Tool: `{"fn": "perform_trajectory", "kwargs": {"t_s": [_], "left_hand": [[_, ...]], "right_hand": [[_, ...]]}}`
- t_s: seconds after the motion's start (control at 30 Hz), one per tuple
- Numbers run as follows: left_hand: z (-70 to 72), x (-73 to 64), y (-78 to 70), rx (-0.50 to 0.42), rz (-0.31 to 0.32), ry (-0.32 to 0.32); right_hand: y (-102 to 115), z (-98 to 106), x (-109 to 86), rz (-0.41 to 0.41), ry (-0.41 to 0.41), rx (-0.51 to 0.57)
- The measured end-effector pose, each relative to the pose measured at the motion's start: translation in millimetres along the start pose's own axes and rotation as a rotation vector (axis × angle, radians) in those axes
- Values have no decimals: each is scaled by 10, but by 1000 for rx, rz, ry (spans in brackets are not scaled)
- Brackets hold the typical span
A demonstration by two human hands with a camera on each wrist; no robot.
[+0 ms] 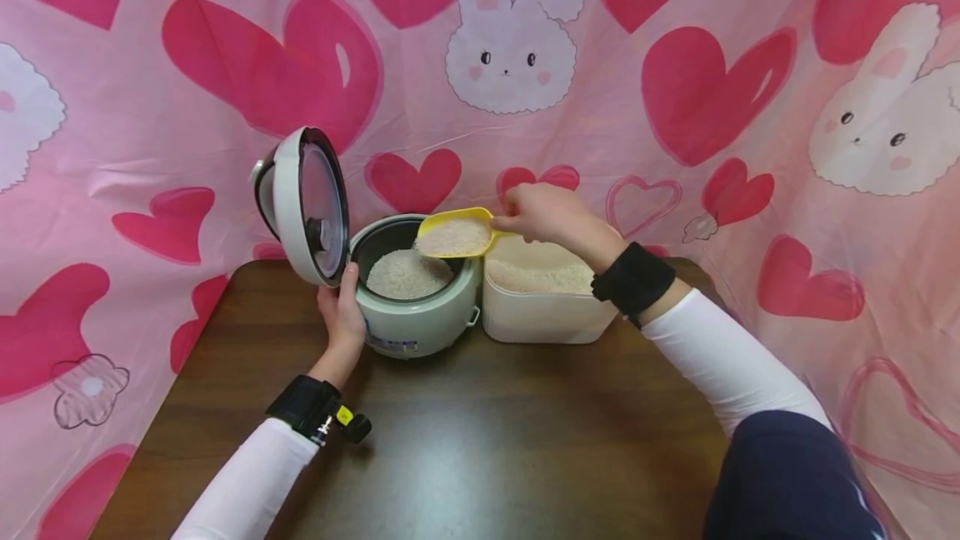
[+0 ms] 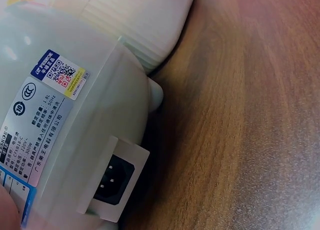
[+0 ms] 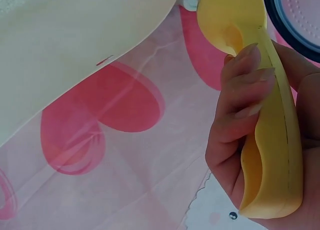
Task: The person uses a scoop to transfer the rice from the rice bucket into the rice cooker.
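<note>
In the head view my right hand (image 1: 547,215) grips the handle of a yellow scoop (image 1: 487,250) loaded with rice. The right wrist view shows the fingers (image 3: 245,89) curled round the scoop handle (image 3: 280,160). The scoop is level over the right side of the pale green rice cooker (image 1: 412,327), whose inner pot holds a mound of white rice (image 1: 408,275). My left hand (image 1: 345,319) rests against the cooker's left side, below the raised lid (image 1: 292,198), with the thumb pointing up. Only a bit of finger (image 2: 7,210) shows in the left wrist view.
A white bin (image 1: 551,319) of rice stands just right of the cooker. Both are on a dark wooden table (image 1: 465,440), near its back edge. A pink curtain (image 1: 420,119) with hearts and rabbits hangs behind. The cooker's power socket (image 2: 115,180) has no cord in it.
</note>
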State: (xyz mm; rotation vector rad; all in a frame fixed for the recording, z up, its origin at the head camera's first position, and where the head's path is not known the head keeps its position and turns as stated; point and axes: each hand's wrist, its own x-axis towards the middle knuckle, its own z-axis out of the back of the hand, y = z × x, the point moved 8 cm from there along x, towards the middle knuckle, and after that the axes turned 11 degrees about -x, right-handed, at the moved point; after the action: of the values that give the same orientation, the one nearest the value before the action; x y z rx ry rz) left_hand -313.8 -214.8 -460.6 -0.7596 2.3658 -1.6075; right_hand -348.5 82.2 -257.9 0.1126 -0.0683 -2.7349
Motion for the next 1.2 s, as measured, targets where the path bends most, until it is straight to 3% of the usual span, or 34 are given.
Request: {"fn": "perform_trajectory", "kwargs": {"t_s": [0.57, 1.2], "left_hand": [[-17, 16, -47, -23, -3, -7], [-9, -13, -26, -11, -3, -3]], "right_hand": [[264, 92, 102, 2, -97, -181], [305, 36, 74, -16, -184, -308]]}}
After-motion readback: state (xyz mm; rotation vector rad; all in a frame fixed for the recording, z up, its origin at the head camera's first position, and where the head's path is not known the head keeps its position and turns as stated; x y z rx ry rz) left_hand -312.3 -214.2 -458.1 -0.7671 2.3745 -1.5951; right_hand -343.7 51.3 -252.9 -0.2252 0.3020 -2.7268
